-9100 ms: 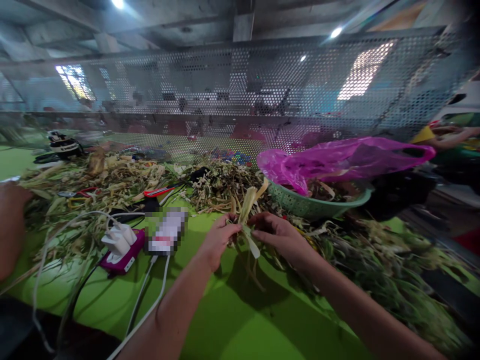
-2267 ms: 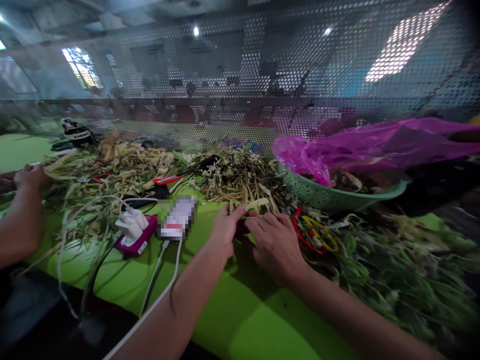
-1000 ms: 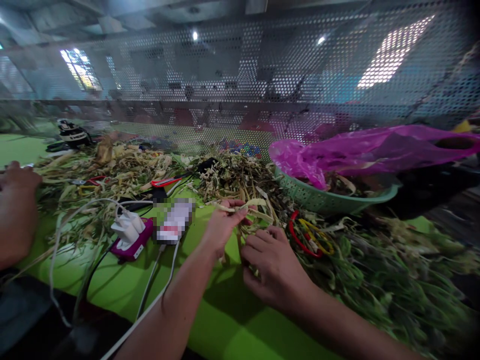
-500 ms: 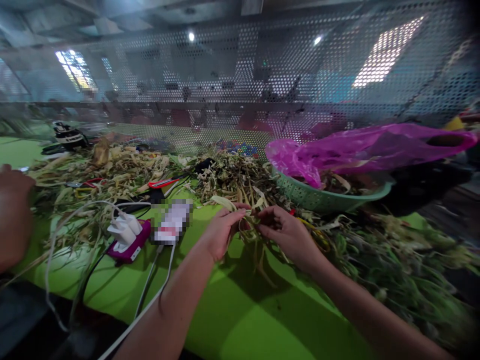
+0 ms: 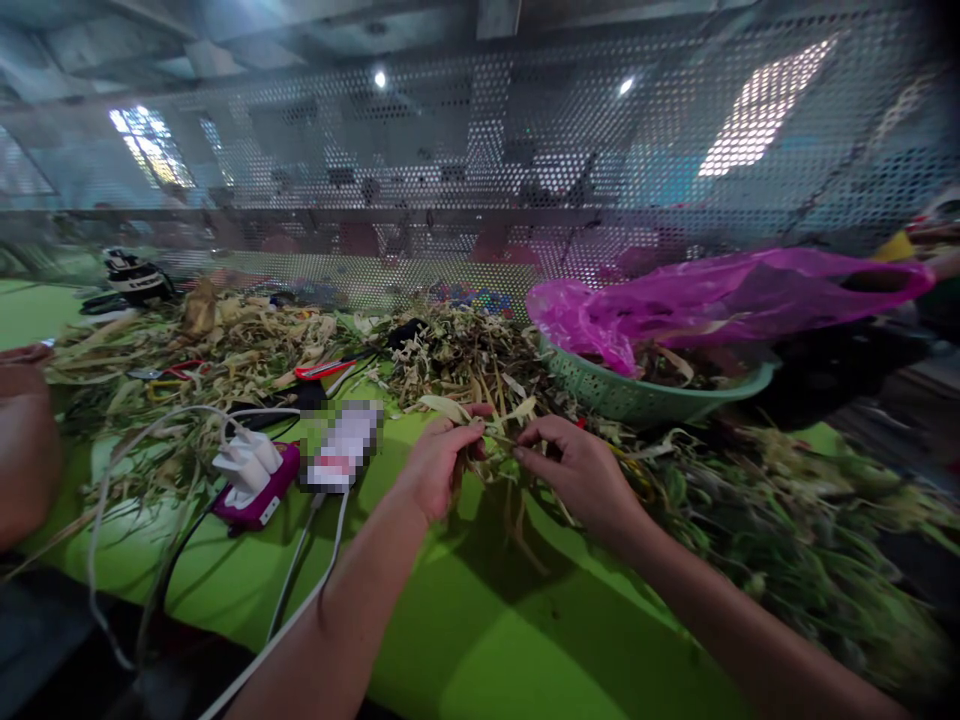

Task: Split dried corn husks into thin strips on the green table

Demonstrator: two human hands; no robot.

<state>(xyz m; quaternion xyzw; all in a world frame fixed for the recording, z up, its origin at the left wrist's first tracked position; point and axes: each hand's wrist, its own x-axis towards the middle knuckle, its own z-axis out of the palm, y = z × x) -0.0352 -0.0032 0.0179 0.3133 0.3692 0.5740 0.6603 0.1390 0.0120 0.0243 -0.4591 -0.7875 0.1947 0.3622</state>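
My left hand and my right hand meet over the green table, both pinched on a small bunch of pale yellow-green leafy stalks. The stalks' ends hang down between the hands, just above the tabletop. Right behind them lies a heap of dry trimmed leaves. Fresh green plants are piled to the right of my right forearm.
A green basket lined with a pink plastic bag stands at the back right. A pink power strip with white chargers and white cables lie to the left. Red-handled scissors rest among the scraps. Another person's arm is at the far left. A perforated metal screen closes the back.
My hands went down into the pile beside the red and yellow scissors, then lifted a bunch of stalks. Over the last half second they hold it almost still, slightly nearer me.
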